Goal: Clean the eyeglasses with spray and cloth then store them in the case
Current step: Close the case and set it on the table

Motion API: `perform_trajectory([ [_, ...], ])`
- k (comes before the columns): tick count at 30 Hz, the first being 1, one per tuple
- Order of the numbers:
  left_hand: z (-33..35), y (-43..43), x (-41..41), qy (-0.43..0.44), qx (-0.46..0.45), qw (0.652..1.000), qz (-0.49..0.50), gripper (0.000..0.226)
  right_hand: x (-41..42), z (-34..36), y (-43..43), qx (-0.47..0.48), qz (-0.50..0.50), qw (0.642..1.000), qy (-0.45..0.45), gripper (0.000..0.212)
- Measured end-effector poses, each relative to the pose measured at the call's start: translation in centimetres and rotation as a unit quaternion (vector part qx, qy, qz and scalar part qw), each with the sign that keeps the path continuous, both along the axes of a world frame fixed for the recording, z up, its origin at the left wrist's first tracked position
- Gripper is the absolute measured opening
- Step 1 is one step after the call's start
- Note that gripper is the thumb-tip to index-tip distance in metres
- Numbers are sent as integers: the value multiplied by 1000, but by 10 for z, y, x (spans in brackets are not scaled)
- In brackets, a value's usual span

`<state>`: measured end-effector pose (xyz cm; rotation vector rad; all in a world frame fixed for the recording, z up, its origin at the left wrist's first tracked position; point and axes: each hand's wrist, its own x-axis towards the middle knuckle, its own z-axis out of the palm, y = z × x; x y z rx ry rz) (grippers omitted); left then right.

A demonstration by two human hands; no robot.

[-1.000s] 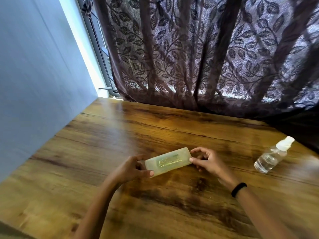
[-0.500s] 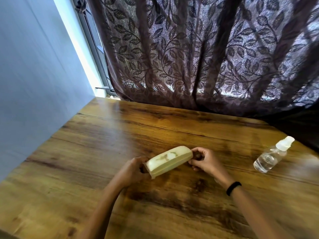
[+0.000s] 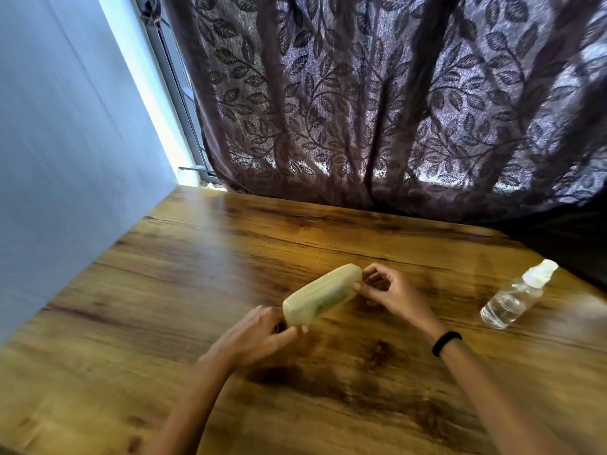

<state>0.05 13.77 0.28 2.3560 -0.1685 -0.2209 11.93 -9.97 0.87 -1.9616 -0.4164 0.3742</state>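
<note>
With the closed case [image 3: 322,294] pinched endwise in the grip of both hands, left hand [image 3: 254,336] and right hand [image 3: 392,295], and the spray bottle [image 3: 515,295] lying untouched on the desk [image 3: 230,244], cleaning appears unstarted.

Both hands, left [image 3: 254,336] and right [image 3: 392,295], hold the case [image 3: 320,294] by its ends above the table [image 3: 164,290]

The case [image 3: 322,294] is closed and translucent; its contents read only as a blurred green-dark smear, and any eyeglasses or cloth inside cannot be made out. The left hand [image 3: 254,338] hides the case's 7 o'clock end. Both forearms are cut off by the picture's bottom edge.
</note>
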Motion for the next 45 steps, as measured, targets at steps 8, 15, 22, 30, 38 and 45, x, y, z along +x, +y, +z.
perform_trajectory([
  [8, -6, -43, 11, 120, -323, 934, 94, 41, 16, -3, 16, 259, -92, 936, 219, 19],
  [15, -5, -75, 15, 247, -530, 798, 146, 45, 39, -5, 32, 168, -161, 961, 149, 19],
  [22, -11, -89, 20, 318, -673, 632, 216, 41, 49, -8, 51, 79, -152, 985, 33, 19],
  [30, -7, -88, 25, 345, -607, 675, 237, 52, 47, -19, 62, 45, -156, 986, -38, 36],
  [38, 10, -89, 23, 374, -604, 681, 177, 55, 39, -3, 55, 33, -150, 987, -56, 54],
  [45, 42, -109, 38, 303, -609, 726, 102, 32, 21, 51, 3, 82, -183, 968, -151, 27],
])
